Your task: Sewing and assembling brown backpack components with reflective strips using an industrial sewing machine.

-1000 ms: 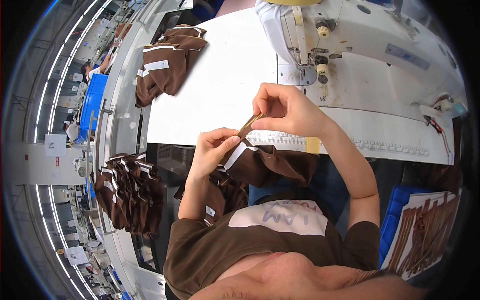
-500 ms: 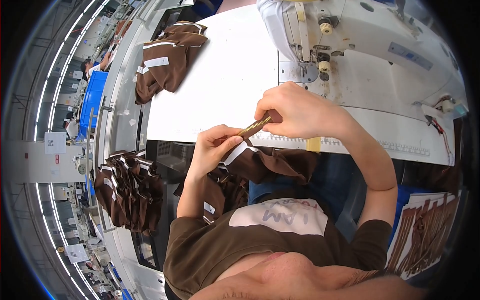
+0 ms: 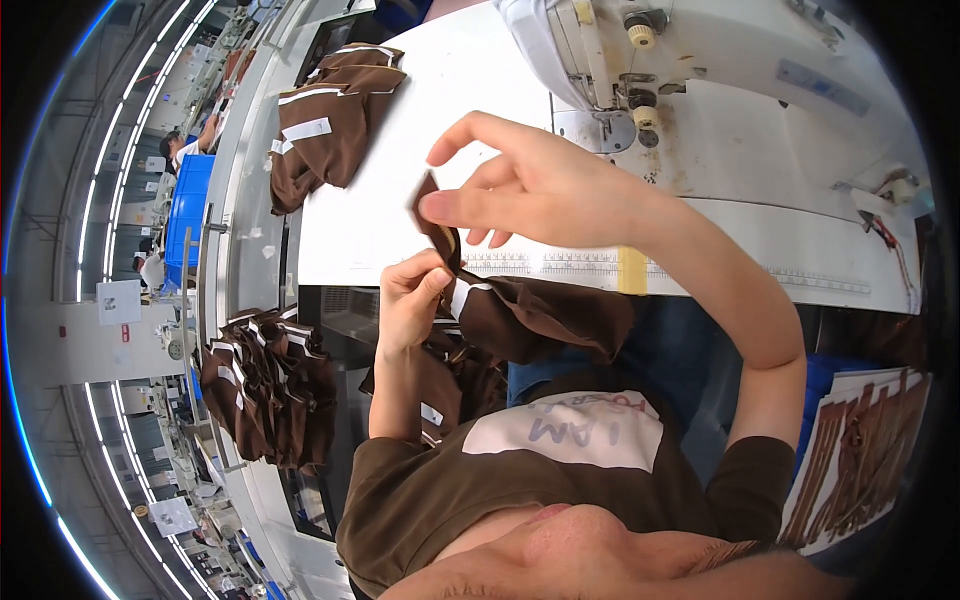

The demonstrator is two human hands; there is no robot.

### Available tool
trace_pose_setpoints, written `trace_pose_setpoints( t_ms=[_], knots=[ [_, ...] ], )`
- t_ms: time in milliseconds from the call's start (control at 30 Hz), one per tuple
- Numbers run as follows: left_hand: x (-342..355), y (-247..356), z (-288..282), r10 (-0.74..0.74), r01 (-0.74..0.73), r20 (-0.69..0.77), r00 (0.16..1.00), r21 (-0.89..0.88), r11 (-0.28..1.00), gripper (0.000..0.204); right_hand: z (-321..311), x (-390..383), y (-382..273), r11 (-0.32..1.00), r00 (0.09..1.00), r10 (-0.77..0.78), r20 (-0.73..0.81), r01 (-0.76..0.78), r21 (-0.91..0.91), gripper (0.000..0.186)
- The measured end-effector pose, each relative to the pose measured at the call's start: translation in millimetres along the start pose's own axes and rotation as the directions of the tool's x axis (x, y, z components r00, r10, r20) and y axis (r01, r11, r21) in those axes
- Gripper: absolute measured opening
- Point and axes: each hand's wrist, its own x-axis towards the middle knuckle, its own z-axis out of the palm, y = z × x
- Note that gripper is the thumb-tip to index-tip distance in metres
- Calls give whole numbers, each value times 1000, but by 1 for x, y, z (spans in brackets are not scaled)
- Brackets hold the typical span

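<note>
My left hand [image 3: 412, 300] is closed in a pinch on a brown zipper [image 3: 438, 238] at the table's front edge. The zipper stands up from those fingers and bends at its free end, a little of its gold edge showing. Over the table, my right hand [image 3: 545, 185] is open with its fingers apart. Its thumb lies against the zipper's upper end, while the fingertips are clear of it. A brown fabric piece [image 3: 545, 315] with a white strip along its edge hangs from my left hand towards my lap.
A sewing machine [image 3: 715, 60] stands at the far right, its metal needle plate [image 3: 590, 128] set in the white table [image 3: 470, 90]. Brown pieces lie in a stack [image 3: 335, 125] at far left and a bundle [image 3: 268, 390] at left. Brown strips [image 3: 860, 450] lie at lower right.
My right hand has moved left and its fingers have spread from a pinch on the zipper. The zipper has swung from slanting right to standing upright. My left hand keeps its pinch.
</note>
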Motion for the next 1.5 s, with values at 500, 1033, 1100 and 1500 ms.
trace_pose_setpoints(
  t_ms=[500, 1033, 1100, 1500],
  knots=[
    [-2, -5, -4, 173, -173, -12, 985, -100, 980, 18, 60, -35, 56, 827, 858, -390, -335, 167, -536, 8],
    [-3, -3, 4, 227, -226, -73, 971, 21, 974, 18, 58, -24, 69, 857, 857, -374, -355, 173, -486, 11],
    [-2, -2, 5, 214, -213, -82, 973, 29, 977, 18, 58, -23, 68, 886, 862, -349, -368, 177, -428, 11],
    [-4, 0, 10, 154, -153, -129, 980, 19, 988, 18, 52, -19, 63, 950, 951, -121, -284, 28, -310, 28]
  ],
)
